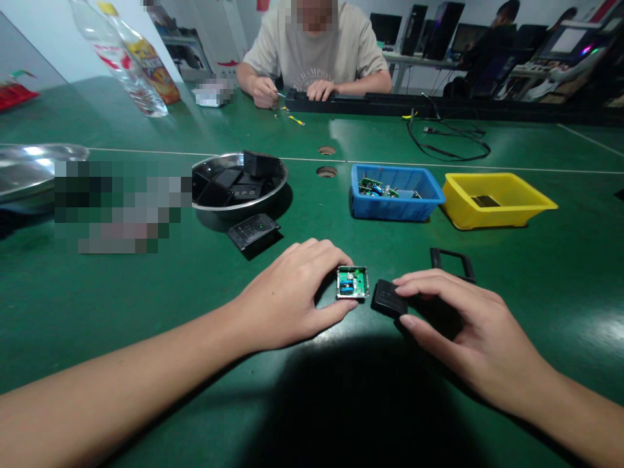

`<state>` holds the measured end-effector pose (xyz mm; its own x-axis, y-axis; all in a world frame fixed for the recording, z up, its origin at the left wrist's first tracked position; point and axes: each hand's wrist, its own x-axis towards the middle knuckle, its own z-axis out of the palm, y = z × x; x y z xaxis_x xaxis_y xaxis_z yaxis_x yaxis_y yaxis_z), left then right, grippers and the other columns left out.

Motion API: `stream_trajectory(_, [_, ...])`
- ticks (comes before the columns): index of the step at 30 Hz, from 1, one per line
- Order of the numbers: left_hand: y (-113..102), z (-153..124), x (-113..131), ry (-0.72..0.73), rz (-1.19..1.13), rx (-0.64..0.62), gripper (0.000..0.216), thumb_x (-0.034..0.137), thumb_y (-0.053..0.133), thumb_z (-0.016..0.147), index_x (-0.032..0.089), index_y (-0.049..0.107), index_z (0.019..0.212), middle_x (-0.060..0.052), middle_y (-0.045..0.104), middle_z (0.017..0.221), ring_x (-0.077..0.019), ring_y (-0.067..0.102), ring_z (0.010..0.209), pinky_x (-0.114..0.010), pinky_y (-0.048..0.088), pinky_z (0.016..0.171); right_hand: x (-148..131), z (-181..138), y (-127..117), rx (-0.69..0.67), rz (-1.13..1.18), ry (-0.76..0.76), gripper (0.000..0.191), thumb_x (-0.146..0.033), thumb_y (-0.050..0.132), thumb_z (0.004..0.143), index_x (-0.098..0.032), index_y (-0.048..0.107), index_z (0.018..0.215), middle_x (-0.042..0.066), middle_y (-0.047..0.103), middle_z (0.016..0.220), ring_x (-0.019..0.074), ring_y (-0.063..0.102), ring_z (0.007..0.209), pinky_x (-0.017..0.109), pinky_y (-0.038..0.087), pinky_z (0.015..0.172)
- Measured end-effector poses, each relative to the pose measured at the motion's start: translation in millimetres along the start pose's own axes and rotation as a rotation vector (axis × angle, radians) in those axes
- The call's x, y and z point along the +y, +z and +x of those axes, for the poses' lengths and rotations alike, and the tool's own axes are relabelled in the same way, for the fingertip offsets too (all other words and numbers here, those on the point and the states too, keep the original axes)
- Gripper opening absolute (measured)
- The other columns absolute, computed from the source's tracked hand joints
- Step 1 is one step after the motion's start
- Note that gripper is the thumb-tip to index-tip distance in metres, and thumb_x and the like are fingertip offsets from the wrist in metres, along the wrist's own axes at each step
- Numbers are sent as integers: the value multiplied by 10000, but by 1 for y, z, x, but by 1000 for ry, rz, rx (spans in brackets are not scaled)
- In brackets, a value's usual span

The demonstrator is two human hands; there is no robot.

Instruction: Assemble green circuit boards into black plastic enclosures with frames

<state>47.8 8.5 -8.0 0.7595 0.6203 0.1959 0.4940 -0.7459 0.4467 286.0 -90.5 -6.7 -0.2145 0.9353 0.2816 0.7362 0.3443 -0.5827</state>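
Note:
My left hand (pixel 287 299) grips a small open module (pixel 352 283) with a green circuit board inside, pinching it between thumb and fingers on the green table. My right hand (pixel 453 325) is closed on a black plastic casing (pixel 389 298) just to the right of the module; the two parts lie close together, slightly apart. A black rectangular frame (pixel 453 262) lies beyond my right hand. A whole black module (pixel 253 231) rests on the table ahead of my left hand.
A metal bowl (pixel 273 195) holds several black modules. A blue bin (pixel 394 207) contains circuit boards; a yellow bin (pixel 497 211) sits to its right. Another person works across the table. Bottles (pixel 131 58) stand far left, cables (pixel 448 140) far right.

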Motion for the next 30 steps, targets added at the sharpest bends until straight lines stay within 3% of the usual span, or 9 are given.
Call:
stream_trajectory(10, [-1, 1, 1, 0, -1, -12, 273, 383, 648, 867, 202, 606, 1066, -57, 653, 1026, -230, 585, 946, -372, 462, 843, -2, 1, -1, 15, 5, 81, 114, -268, 597, 910, -228, 695, 952, 31, 738, 899, 181, 693, 802, 290, 564, 734])
stream_trajectory(18, [-1, 1, 1, -7, 2, -13, 276, 384, 645, 862, 199, 610, 1064, -63, 653, 1021, -231, 585, 942, -371, 467, 840, 0, -1, -1, -42, 43, -65, 280, -292, 620, 918, -259, 676, 1190, 88, 686, 1177, 226, 663, 1066, 351, 564, 895])
stream_trajectory(30, [0, 0, 1, -1, -2, -4, 286, 395, 649, 861, 203, 611, 1070, -65, 656, 1030, -235, 589, 955, -371, 469, 846, -1, -4, -1, -137, 31, -132, 256, -188, 626, 885, -268, 700, 1116, 94, 632, 1250, 211, 643, 1104, 314, 562, 875])
